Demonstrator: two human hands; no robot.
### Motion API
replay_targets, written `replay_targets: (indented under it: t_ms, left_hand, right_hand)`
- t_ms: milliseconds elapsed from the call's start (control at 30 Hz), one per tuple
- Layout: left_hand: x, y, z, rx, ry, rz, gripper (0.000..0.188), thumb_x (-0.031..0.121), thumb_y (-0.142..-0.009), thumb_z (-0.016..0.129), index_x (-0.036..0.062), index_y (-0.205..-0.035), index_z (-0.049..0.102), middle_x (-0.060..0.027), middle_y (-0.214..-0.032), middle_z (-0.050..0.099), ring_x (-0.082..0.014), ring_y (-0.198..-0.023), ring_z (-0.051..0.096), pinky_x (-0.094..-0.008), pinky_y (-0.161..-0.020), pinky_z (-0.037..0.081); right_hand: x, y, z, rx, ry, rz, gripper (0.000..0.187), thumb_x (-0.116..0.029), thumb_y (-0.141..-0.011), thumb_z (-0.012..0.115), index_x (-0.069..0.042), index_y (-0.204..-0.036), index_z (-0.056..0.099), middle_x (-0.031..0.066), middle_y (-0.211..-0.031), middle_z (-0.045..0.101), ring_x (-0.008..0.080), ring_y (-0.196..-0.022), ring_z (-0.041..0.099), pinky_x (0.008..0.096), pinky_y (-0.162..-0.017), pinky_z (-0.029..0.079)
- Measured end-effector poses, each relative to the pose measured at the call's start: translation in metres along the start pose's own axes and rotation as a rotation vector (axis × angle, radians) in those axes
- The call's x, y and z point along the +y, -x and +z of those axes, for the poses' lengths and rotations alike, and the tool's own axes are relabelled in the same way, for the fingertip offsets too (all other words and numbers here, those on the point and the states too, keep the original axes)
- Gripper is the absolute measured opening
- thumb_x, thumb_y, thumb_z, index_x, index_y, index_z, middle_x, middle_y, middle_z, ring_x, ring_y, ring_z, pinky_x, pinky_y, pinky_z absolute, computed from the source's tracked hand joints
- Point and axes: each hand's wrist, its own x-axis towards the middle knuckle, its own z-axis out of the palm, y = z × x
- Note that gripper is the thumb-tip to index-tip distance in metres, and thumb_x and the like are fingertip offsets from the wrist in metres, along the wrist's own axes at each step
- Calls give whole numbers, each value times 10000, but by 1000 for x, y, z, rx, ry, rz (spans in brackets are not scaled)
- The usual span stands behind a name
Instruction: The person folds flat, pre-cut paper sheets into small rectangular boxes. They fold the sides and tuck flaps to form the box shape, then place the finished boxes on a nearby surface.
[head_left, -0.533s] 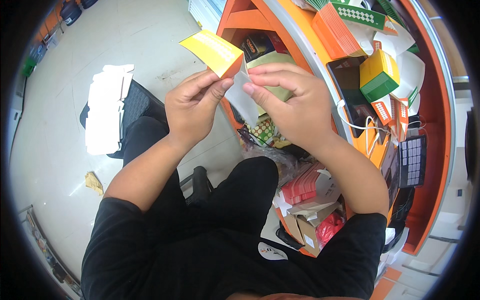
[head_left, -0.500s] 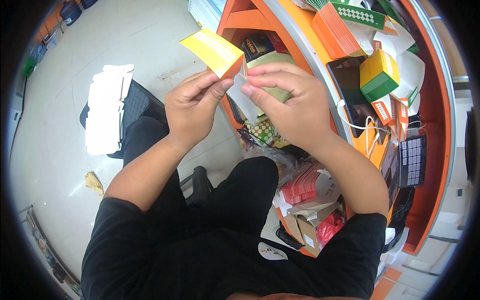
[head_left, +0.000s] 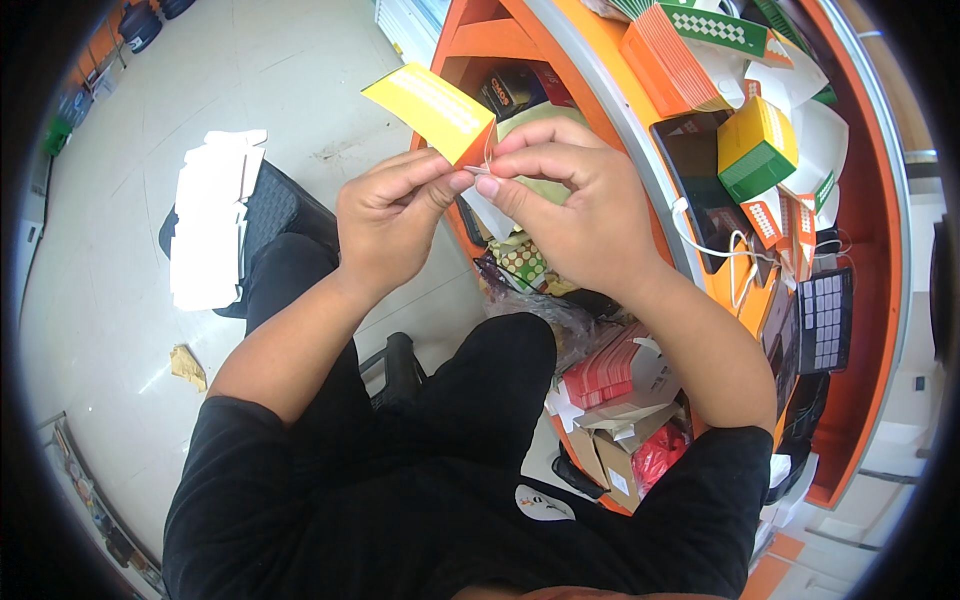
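A yellow carton [head_left: 432, 108], pinched near its pale flap [head_left: 479, 171].
The left hand [head_left: 388, 222] grips the carton in mid-air beside the worktop [head_left: 598, 42]; the right hand [head_left: 592, 208] pinches the flap's edge. The thumbs have just drawn closer together there, suggesting the fold is being worked inward; whether it is seated, I cannot tell.

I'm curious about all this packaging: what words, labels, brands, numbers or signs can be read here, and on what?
Print isn't quoted here, only located:
Yellow carton in the fingers: pale lettering, too blurred to read.
Dark box: bold lettering, not quoted.
Yellow-green box: pale marks, too small to read.
Round white patch: dark marks, unreadable.
Keypad: key marks too small.
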Motion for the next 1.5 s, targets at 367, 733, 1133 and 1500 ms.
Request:
replay_targets:
  t_ms: [367, 733, 1133, 1500]
  left_hand:
    - [-4, 1, 1, -11, 159, -11, 129, 7, -955, 782, -49, -1069, 761, -104, -1056, 759, -124, -923, 697, -257, -785, 566]
    - [-7, 3, -1, -28, 156, 3, 153, 23, -936, 805, -43, -1069, 767, -117, -1053, 758, -140, -923, 712, -268, -776, 578]
    - [-6, 3, -4, -38, 66, 34, 163, 33, -887, 855, -35, -1012, 778, -113, -979, 772, -141, -870, 728, -266, -748, 580]
    - [-13, -1, -11, -113, 360, -120, 358, 33, -898, 845, -64, -1207, 693, -138, -1116, 767, -179, -1005, 748, -321, -884, 617]
  right_hand:
    - [0, 4, 7, 114, 1, -14, 138, -124, -876, 814, -7, -950, 806, 133, -1010, 768, 267, -900, 747, 352, -807, 571]
    - [-6, 5, 8, 113, -57, 49, 149, -107, -893, 797, 26, -958, 791, 147, -995, 767, 239, -866, 758, 321, -799, 598]
    - [-6, 7, 6, 71, -39, 31, 138, -78, -934, 790, 46, -995, 788, 137, -1049, 747, 186, -912, 757, 290, -821, 619]
    - [0, 12, 5, -131, 225, -145, 375, 47, -927, 661, -17, -1295, 697, 206, -1385, 635, 284, -1101, 719, 379, -973, 554]
